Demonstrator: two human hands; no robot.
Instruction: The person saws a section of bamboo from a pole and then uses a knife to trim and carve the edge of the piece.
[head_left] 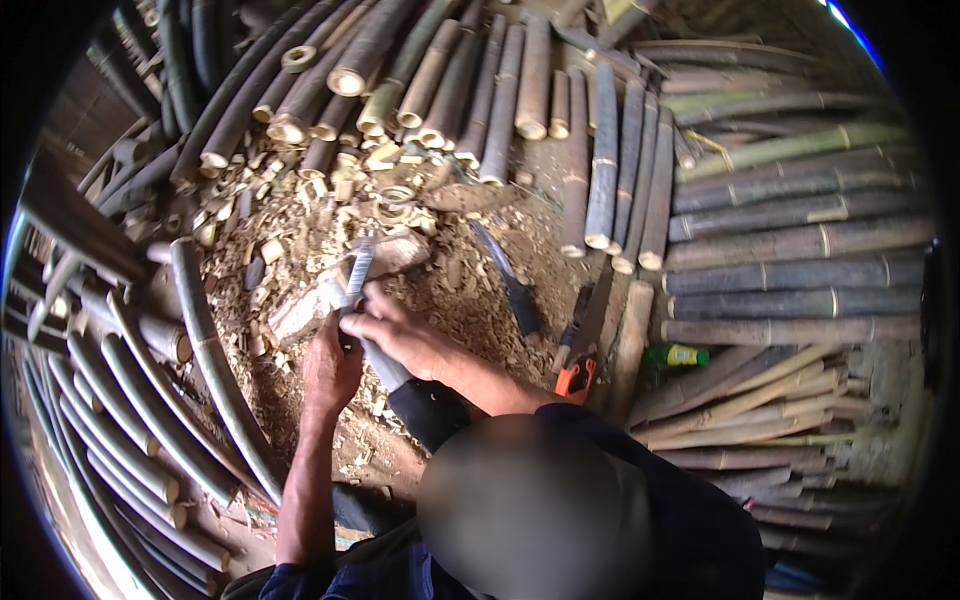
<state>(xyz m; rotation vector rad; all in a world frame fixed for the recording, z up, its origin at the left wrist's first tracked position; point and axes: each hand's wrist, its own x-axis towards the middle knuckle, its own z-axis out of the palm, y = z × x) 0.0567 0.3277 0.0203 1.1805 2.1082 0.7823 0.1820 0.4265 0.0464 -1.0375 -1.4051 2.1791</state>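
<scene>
Both my hands meet over a grey pole, seemingly bamboo (383, 366), whose upper end lies by a pale wooden block (297, 314). My left hand (331, 362) is closed round its near side. My right hand (392, 330) has its fingers closed at the top of the pole, by the lower end of a narrow, ribbed grey strip (361, 262). Whether that strip is a tool, and which fingers hold it, I cannot make out. A black-handled knife (508, 278) lies on the shavings to the right of my hands.
Wood chips (270, 215) cover the ground. Cut bamboo poles (480, 95) fan out at the back; more lie stacked at right (790, 250) and left (150, 420). An orange-handled tool (575, 381) and a green bottle (676, 355) lie to my right.
</scene>
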